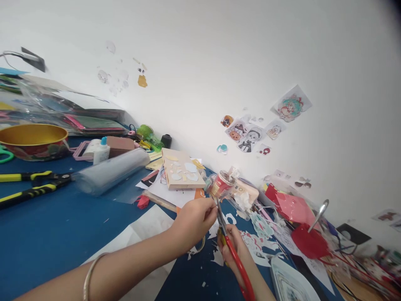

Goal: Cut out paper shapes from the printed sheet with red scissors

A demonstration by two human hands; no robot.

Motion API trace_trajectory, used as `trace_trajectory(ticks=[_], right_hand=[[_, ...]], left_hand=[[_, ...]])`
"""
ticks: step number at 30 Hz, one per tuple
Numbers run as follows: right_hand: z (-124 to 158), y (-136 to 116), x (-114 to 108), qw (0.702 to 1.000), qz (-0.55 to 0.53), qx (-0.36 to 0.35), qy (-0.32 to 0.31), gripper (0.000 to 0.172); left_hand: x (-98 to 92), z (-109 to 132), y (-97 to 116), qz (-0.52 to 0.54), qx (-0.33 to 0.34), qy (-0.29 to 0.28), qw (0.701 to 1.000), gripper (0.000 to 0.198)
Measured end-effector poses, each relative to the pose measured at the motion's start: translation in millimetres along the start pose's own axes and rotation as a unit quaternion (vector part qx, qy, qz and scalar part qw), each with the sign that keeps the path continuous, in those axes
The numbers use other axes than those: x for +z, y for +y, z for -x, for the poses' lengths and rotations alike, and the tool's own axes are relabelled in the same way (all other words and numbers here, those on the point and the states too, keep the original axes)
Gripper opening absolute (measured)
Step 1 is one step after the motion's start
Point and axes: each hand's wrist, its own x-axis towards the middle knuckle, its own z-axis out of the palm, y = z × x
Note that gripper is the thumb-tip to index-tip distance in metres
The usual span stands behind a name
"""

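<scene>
Low in the middle of the view, my right hand (pixel 233 246) is wrapped round a pair of red-handled pliers (pixel 236 261). Their narrow metal jaws point up and away from me. My left hand (pixel 196 219) is closed in a pinch right beside the jaw tips, its fingertips pressed together. Whatever lies between those fingertips is too small or hidden to make out. Under the left hand, part of a thin gold-coloured loop (pixel 202 244) shows. White paper scraps (pixel 217 255) lie around and beneath both hands.
A white sheet (pixel 138 246) lies under my left forearm. Beyond the hands are a wooden board (pixel 175 182) with paper cutouts and a red can (pixel 222 184). Left stand yellow-black cutters (pixel 40 184), a clear plastic roll (pixel 112 171) and a gold bowl (pixel 34 140). Right is a white tray (pixel 275 271).
</scene>
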Motion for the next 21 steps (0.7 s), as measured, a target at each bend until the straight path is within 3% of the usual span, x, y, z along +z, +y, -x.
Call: trace_trajectory(ticks=[8,21], right_hand=[[3,-18,1,0.999,0.025,-0.009,-0.036,0.045],[2,-16,1,0.999,0.020,-0.018,-0.036,0.045]], left_hand=[[-2.1,-2,1,0.035,-0.024,-0.002,0.999,0.023],[-0.6,-3,-2,0.042,-0.036,-0.016,0.998,0.020]])
